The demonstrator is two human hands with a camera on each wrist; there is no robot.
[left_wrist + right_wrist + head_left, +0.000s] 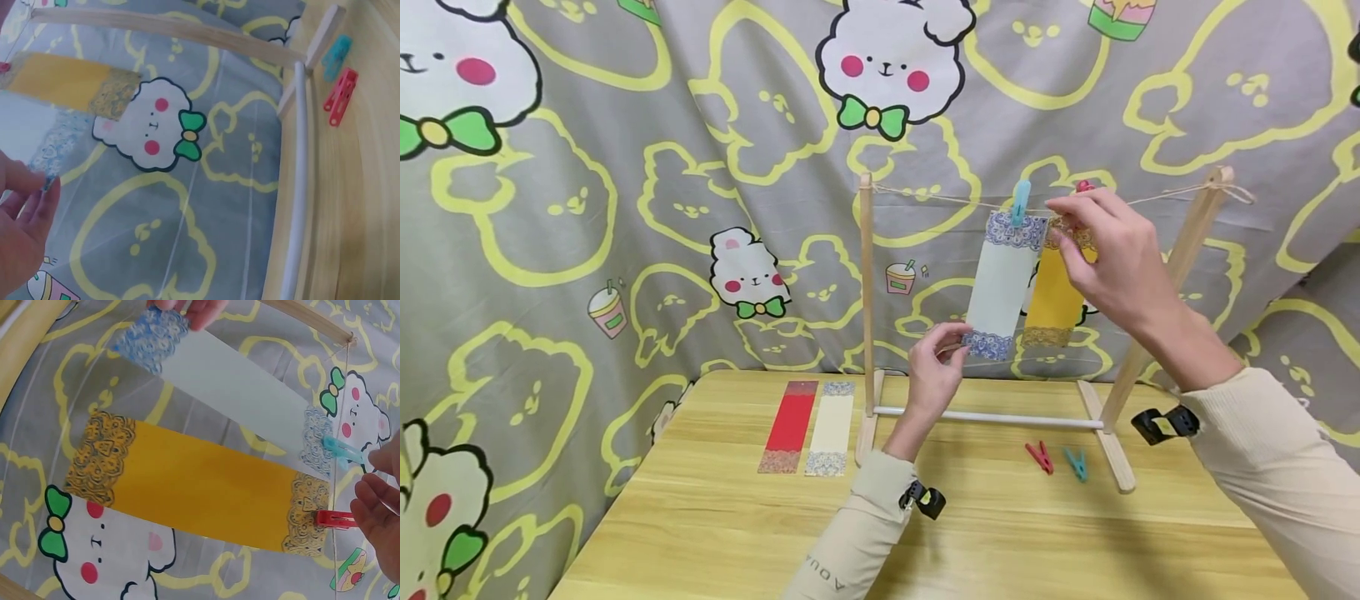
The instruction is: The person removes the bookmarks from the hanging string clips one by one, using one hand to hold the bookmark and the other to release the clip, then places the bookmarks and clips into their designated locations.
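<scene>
A pale blue bookmark with blue lace-patterned ends hangs from a string, held at its top by a light blue clothespin. My left hand pinches its lower end by the left corner. Beside it hangs a yellow bookmark, under a red clothespin. My right hand is raised at the string with thumb and fingers apart. In the right wrist view its fingertips are close by the two clothespins, with nothing between them. It partly covers the yellow bookmark in the head view.
The string runs between two wooden posts, joined low down by a white rod. Left of the stand, a red bookmark and a cream one lie on the table. A red clothespin and a blue-green clothespin lie in front.
</scene>
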